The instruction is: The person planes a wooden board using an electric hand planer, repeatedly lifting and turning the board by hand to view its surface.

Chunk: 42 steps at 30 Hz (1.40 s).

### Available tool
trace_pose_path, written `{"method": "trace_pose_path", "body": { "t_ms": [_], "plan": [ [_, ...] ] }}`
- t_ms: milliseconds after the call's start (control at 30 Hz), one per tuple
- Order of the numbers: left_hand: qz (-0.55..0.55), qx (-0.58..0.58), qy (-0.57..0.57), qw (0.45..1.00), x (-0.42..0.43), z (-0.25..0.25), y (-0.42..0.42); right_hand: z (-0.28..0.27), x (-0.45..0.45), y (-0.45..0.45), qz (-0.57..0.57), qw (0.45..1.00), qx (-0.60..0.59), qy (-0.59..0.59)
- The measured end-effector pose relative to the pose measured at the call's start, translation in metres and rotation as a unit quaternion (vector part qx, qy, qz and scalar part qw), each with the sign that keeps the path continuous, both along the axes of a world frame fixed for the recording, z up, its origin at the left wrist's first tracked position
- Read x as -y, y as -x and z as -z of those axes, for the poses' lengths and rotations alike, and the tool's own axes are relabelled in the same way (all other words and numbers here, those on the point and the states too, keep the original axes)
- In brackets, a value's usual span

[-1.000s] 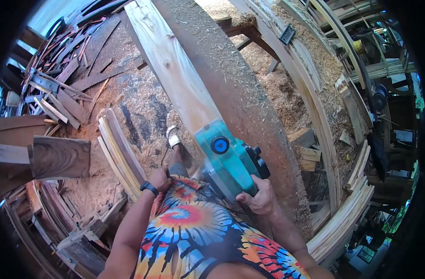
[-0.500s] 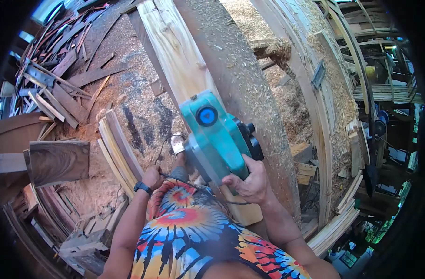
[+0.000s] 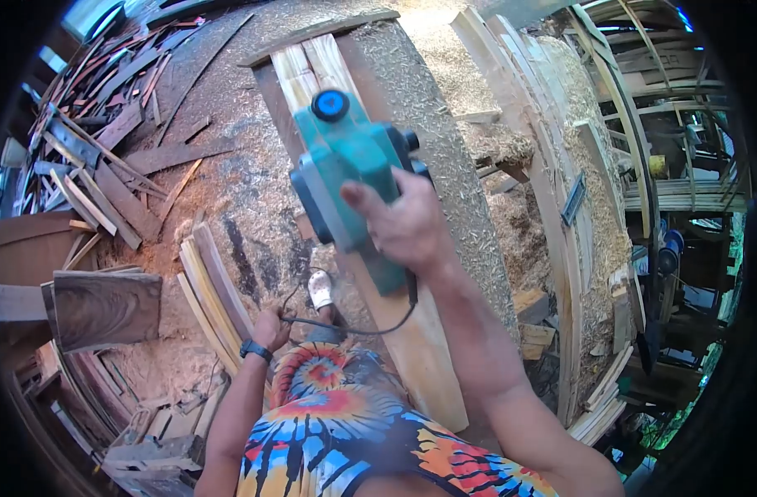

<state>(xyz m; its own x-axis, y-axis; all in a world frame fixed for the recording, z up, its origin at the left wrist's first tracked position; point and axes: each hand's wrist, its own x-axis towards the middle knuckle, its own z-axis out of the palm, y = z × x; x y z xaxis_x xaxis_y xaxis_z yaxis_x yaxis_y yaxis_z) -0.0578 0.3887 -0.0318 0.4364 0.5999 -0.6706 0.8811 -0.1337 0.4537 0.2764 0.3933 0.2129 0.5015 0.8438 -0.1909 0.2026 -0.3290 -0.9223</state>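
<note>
A teal electric planer (image 3: pixel 358 157) with a blue front knob rests on a pale wooden board (image 3: pixel 420 356). My right hand (image 3: pixel 412 219) is wrapped around its rear handle. The board lies lengthwise on a bench (image 3: pixel 457 224) strewn with shavings, its far end near a dark wooden strip (image 3: pixel 320 37) across the bench. Down at my left side, my left hand (image 3: pixel 271 329) is closed on the planer's black power cord (image 3: pixel 354 331), which loops across to the back of the tool. A dark watch (image 3: pixel 256 350) sits on the left wrist.
Curved wooden strips (image 3: pixel 213 282) stand left of my left hand. Scrap wood (image 3: pixel 105 141) is heaped at the far left. More long planks (image 3: pixel 565 248) lie right of the bench among wood chips. My foot in a white shoe (image 3: pixel 320 290) is beside the bench.
My right hand has pushed the planer forward along the board, away from my body. The cord has been drawn out further behind it. My left hand stays in nearly the same place.
</note>
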Motion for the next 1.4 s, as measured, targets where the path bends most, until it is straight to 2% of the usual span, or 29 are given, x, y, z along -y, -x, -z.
{"method": "trace_pose_path", "body": {
  "t_ms": [167, 200, 233, 267, 333, 467, 500, 567, 600, 633, 667, 700, 733, 833, 900, 933, 1000, 1033, 1100, 1133, 1200, 1300, 1400],
  "plan": [
    [-0.057, 0.073, -0.032, 0.995, -0.006, -0.02, -0.004, 0.011, -0.098, -0.033, 0.007, 0.999, -0.002, -0.048],
    [-0.065, 0.095, -0.045, 0.992, -0.004, -0.025, -0.004, 0.002, -0.116, -0.037, -0.004, 0.997, -0.052, -0.059],
    [-0.069, 0.098, -0.034, 0.992, -0.004, -0.037, -0.008, 0.011, -0.139, -0.049, -0.019, 0.997, -0.021, -0.076],
    [-0.105, 0.116, -0.014, 0.988, 0.0, -0.039, -0.007, 0.01, -0.156, -0.058, -0.024, 0.998, -0.038, -0.046],
    [-0.17, 0.155, 0.023, 0.973, 0.011, -0.04, -0.007, 0.01, -0.171, -0.066, -0.022, 0.997, -0.016, -0.07],
    [-0.094, 0.12, -0.017, 0.988, 0.033, -0.055, 0.003, 0.012, -0.135, -0.064, -0.033, 0.996, 0.01, -0.081],
    [-0.082, 0.07, 0.001, 0.994, 0.04, -0.066, 0.003, 0.013, -0.107, -0.059, -0.036, 0.995, 0.022, -0.089],
    [0.033, 0.046, -0.017, 0.998, 0.06, -0.038, 0.026, 0.01, -0.039, -0.042, -0.04, 0.991, 0.039, -0.123],
    [0.093, 0.035, -0.029, 0.995, 0.07, -0.023, 0.039, 0.013, 0.001, -0.035, -0.075, 0.97, 0.168, -0.16],
    [0.116, -0.018, 0.052, 0.992, 0.079, -0.017, 0.047, 0.017, 0.042, -0.029, -0.09, 0.929, 0.298, -0.198],
    [0.173, -0.001, 0.027, 0.985, 0.09, -0.007, 0.057, 0.023, 0.084, -0.024, -0.129, 0.806, 0.531, -0.229],
    [0.224, -0.042, 0.034, 0.973, 0.1, -0.019, 0.055, 0.015, 0.127, -0.007, -0.116, 0.89, 0.404, -0.177],
    [0.342, -0.033, 0.05, 0.938, 0.109, 0.026, 0.073, 0.006, 0.171, 0.01, -0.076, 0.951, 0.273, -0.128],
    [0.373, 0.049, 0.063, 0.924, 0.145, 0.028, 0.072, -0.003, 0.294, 0.047, 0.011, 0.996, 0.059, -0.06],
    [0.401, 0.11, 0.068, 0.907, 0.181, 0.034, 0.062, -0.005, 0.377, 0.068, 0.073, 0.995, -0.065, -0.032],
    [0.424, 0.135, 0.076, 0.892, 0.2, 0.014, 0.052, -0.005, 0.414, 0.079, 0.094, 0.991, -0.084, -0.048],
    [0.395, 0.165, 0.128, 0.895, 0.248, -0.004, 0.031, -0.008, 0.487, 0.094, 0.123, 0.986, -0.104, -0.036],
    [0.343, 0.167, 0.171, 0.908, 0.275, -0.002, 0.023, -0.012, 0.519, 0.1, 0.133, 0.984, -0.115, -0.035],
    [0.242, 0.155, 0.271, 0.919, 0.322, -0.061, 0.002, -0.017, 0.579, 0.115, 0.157, 0.979, -0.125, -0.021],
    [0.191, 0.215, 0.287, 0.914, 0.348, -0.069, -0.003, -0.02, 0.606, 0.121, 0.17, 0.978, -0.122, -0.01],
    [0.09, 0.204, 0.389, 0.894, 0.385, -0.083, -0.016, -0.021, 0.652, 0.129, 0.193, 0.975, -0.109, 0.007],
    [-0.054, 0.235, 0.345, 0.907, 0.429, -0.108, -0.033, -0.01, 0.716, 0.139, 0.228, 0.969, -0.092, 0.02],
    [-0.098, 0.231, 0.334, 0.908, 0.439, -0.071, -0.035, 0.003, 0.767, 0.144, 0.267, 0.959, -0.098, 0.026]
  ]
}}
